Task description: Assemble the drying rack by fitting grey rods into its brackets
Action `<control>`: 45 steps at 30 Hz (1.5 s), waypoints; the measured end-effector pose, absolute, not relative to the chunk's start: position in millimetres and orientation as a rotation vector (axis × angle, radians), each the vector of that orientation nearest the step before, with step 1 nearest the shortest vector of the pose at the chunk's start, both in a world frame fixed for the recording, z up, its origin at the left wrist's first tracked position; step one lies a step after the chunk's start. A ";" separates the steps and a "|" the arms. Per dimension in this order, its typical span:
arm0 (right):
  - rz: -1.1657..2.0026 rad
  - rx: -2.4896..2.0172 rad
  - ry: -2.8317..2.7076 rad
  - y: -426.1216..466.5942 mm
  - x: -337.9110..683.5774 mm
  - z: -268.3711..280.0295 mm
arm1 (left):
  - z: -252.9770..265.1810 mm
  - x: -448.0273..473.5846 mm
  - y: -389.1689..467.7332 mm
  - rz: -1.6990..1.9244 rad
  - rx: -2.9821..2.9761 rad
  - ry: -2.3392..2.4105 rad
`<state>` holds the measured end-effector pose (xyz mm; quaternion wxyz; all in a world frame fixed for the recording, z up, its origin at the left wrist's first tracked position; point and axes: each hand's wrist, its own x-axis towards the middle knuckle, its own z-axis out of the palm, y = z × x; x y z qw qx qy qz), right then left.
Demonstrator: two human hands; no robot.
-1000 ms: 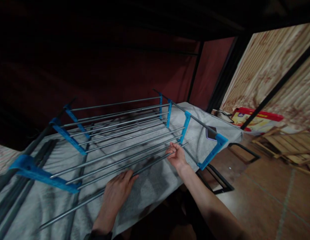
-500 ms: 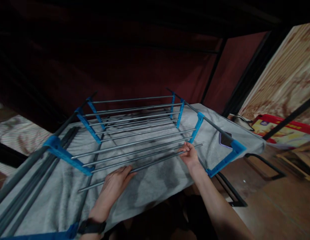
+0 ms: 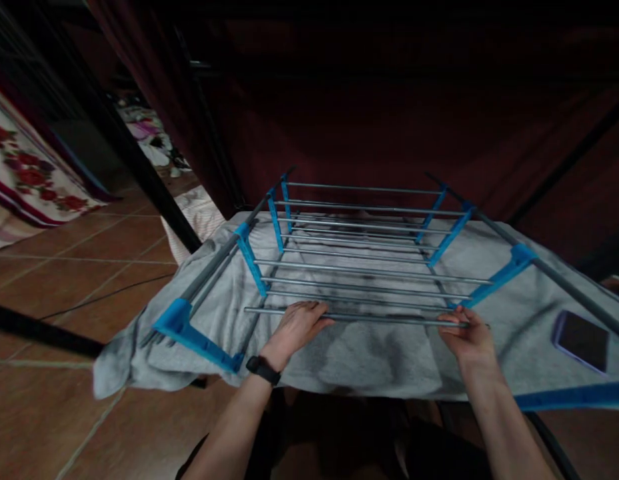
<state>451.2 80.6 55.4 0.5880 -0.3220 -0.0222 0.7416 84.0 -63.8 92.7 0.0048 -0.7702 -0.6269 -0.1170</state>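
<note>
A loose grey metal rod (image 3: 379,319) lies crosswise between my two hands, above the grey cloth. My left hand (image 3: 302,325), with a black watch on its wrist, is closed around the rod left of its middle. Near the rod's right end, my right hand (image 3: 466,333) pinches it with the fingers. Beyond the rod is a rack frame (image 3: 364,271) of metal tubes and blue plastic brackets. The nearest left bracket (image 3: 199,340) and the front right bracket (image 3: 574,397) have no crossbar joined between them. The rod's left end sticks out free.
A grey cloth (image 3: 389,360) covers the surface under the rack. A phone (image 3: 582,340) lies on it at the right. Black metal posts (image 3: 149,180) stand on the left, near a striped cloth (image 3: 202,213) and a tiled floor (image 3: 89,267).
My view has turned to the left, so the rack appears farther right and the floor at left shows. Both hands still hold the rod, which now looks nearly level.
</note>
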 end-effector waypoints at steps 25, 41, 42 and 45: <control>1.984 -0.975 -0.391 17.2 339.6 29.5 | 76.0 133.8 -53.5 -0.214 -2.423 -1.657; 1.933 -0.858 -0.496 -4.5 311.8 40.0 | 76.9 140.8 -50.0 -0.315 -2.495 -1.697; 1.914 -0.841 -0.501 -5.7 310.7 42.7 | 77.5 140.2 -50.4 -0.334 -2.490 -1.706; 1.868 -0.770 -0.538 -9.5 307.5 50.9 | 78.1 138.3 -50.7 -0.401 -2.441 -1.738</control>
